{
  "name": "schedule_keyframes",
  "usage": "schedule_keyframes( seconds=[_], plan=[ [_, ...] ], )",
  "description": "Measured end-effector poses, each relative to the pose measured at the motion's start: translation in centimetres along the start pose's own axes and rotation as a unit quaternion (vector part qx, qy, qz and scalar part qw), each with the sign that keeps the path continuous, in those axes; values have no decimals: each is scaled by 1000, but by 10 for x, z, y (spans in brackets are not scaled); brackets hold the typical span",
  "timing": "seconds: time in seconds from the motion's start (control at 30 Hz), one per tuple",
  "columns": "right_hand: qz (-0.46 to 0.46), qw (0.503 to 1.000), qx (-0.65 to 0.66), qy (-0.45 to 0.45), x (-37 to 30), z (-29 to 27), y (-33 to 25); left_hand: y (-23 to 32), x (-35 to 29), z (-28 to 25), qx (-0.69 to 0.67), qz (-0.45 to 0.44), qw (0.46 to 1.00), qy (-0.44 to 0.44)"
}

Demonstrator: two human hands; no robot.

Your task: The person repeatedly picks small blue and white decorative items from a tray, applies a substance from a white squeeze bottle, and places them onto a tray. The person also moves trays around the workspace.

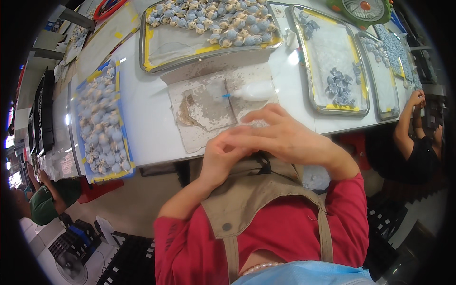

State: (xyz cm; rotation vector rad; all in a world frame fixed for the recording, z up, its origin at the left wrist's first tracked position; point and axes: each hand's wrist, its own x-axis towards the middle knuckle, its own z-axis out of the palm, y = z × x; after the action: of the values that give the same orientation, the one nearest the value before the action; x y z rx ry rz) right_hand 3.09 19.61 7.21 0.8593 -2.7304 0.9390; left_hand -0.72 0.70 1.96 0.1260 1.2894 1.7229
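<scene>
My hands meet over the table's near edge, above my tan apron (266, 194). My left hand (221, 156) is closed, its fingers curled in toward the right hand's fingertips. Partly over it lies my right hand (285, 135), with two fingers raised apart and the others pinched against the left fingers. Anything small between them is hidden. Just beyond the hands lies a stained cardboard piece (192, 140) with a raised back flap. On it rests a white squeeze bottle (256, 91) with a blue tip, lying on its side.
Small blue-and-cream pieces fill a tray (148, 64) at the back and a blue tray (118, 85) at left. Grey-blue pieces lie in a paper-lined tray (316, 107) at right, near a narrower tray (390, 114). A green fan (363, 9) stands far right. Other people sit at both sides.
</scene>
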Motion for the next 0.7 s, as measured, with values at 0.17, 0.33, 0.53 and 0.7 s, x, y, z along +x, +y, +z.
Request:
schedule_keyframes(
  seconds=[0.17,0.33,0.53,0.7],
  plan=[
    [97,984,30,146,-20,15,-1,-7,-1,6,-72,115,991,9],
    [104,956,-39,272,-32,49,-5,-12,-1,8,24,180,983,6],
    [126,946,-88,285,-29,48,-13,-14,-2,15,33,202,978,44],
    [113,962,-66,240,-26,36,-14,-13,-4,11,87,201,975,41]
  ],
)
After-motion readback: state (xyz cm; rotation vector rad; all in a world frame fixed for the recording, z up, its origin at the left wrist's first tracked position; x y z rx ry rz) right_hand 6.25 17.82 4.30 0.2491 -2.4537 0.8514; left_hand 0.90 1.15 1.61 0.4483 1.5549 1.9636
